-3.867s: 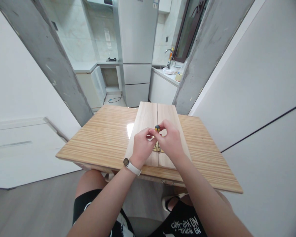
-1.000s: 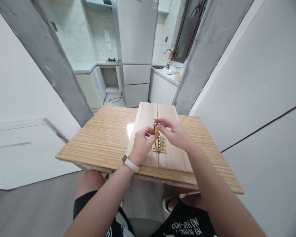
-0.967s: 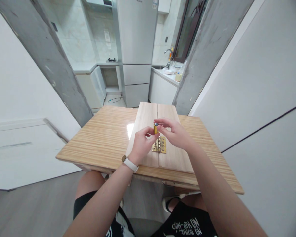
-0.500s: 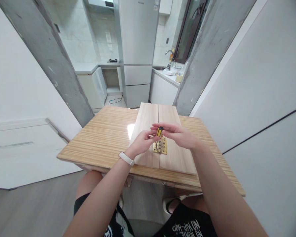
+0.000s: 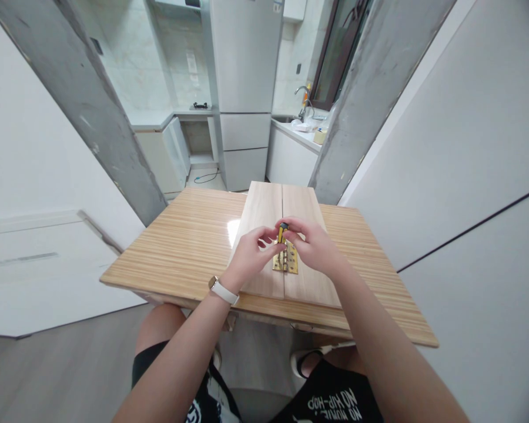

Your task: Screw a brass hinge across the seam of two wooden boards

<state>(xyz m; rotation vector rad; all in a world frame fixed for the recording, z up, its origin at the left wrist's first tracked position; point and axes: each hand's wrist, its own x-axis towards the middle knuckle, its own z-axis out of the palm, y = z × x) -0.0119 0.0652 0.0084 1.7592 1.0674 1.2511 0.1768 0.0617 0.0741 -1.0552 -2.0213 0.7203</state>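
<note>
A screwdriver [image 5: 283,234] with a short yellow-and-black handle stands nearly upright over the brass hinge [image 5: 291,258]. My right hand [image 5: 311,244] has its thumb and fingers closed on the handle from the right. From the left, my left hand [image 5: 255,252] meets the lower handle with curled fingertips and thumb; its exact contact is partly hidden. The hinge lies across the seam between two pale wooden boards, the left board [image 5: 264,205] and the right board [image 5: 302,205]. Its left leaf is partly covered by my left thumb, and the screwdriver's tip cannot be made out clearly.
Beneath the boards is a striped wooden table [image 5: 171,247], close in front of my knees. Grey wall edges flank it. Beyond stand a fridge [image 5: 245,64], a counter with a sink [image 5: 286,119], and an open lower cabinet [image 5: 198,141].
My right hand's fingers, stretched out before, have curled around the screwdriver handle. The handle has shifted slightly left. My left fingers have drawn back a little and bent more.
</note>
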